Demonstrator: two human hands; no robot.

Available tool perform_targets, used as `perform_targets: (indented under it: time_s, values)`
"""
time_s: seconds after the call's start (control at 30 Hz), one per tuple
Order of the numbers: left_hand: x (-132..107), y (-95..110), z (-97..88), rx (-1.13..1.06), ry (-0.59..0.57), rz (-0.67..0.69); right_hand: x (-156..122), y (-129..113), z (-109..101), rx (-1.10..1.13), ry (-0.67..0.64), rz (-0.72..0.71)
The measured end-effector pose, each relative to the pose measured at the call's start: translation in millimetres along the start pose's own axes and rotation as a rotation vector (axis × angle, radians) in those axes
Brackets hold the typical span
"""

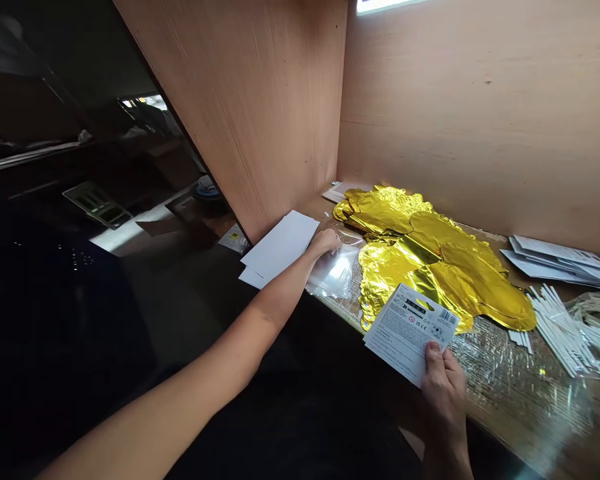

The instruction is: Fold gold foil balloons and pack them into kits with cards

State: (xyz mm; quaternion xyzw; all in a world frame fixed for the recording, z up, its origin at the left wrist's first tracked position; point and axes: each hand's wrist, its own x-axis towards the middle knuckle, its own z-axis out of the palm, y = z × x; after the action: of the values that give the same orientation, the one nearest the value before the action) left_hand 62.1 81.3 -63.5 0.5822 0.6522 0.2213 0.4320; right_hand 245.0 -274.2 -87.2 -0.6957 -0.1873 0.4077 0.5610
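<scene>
My right hand (443, 383) grips a white printed card (409, 330) by its lower corner, thumb on top, just in front of a pile of gold foil balloons (430, 257). My left hand (325, 241) reaches out to the left and rests with curled fingers at the edge of a stack of blank white cards (281, 248), beside some clear plastic bags (336, 273). Whether the left fingers hold a card or a bag is hidden.
A wooden partition (260, 113) stands on the left and a wooden wall (480, 113) behind. White straws (563, 327) in clear plastic lie at right, more printed cards (555, 260) behind them. A dark floor area with boxes lies beyond the partition.
</scene>
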Motion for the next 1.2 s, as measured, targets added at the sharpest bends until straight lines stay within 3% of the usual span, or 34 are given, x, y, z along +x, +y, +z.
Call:
perform_targets:
  time_s: [0.27, 0.43, 0.53, 0.6, 0.67, 0.83, 0.93, 1.03, 1.2]
  values:
    - [-38.1, -33.7, -11.8, -0.648, -0.018, 0.006, 1.0, 12.4, -14.7, 0.049, -0.117, 0.040]
    - [-87.4, -50.8, 15.0, -1.066, -0.122, -0.063, -12.4, 3.2, 1.1, 0.049, -0.528, 0.168]
    - [-116.9, -53.4, 34.6, -1.025, -0.320, -0.069, -16.5, -2.8, 11.2, -0.009, -0.736, 0.159]
    - [-133.8, -54.8, 46.7, -0.942, -0.510, -0.068, -17.9, -4.4, 13.7, -0.017, -0.791, 0.158]
    - [-148.0, -57.2, 59.1, -0.865, -0.619, -0.055, -19.8, -3.2, 12.4, 0.008, -0.806, 0.175]
    - [-171.6, -63.7, 84.2, -0.752, -0.519, 0.011, -28.4, 7.7, 2.7, 0.082, -0.792, 0.231]
    - [-178.7, -66.2, 83.2, -0.771, -0.629, 0.002, -30.6, 15.1, 0.1, 0.111, -0.803, 0.277]
    - [-181.8, -68.9, 71.0, -0.759, -0.762, -0.021, -28.0, 20.8, 0.6, 0.115, -0.797, 0.318]
    - [-181.7, -77.4, 51.9, -0.638, -0.878, -0.043, -20.0, 24.7, -1.7, 0.086, -0.657, 0.348]
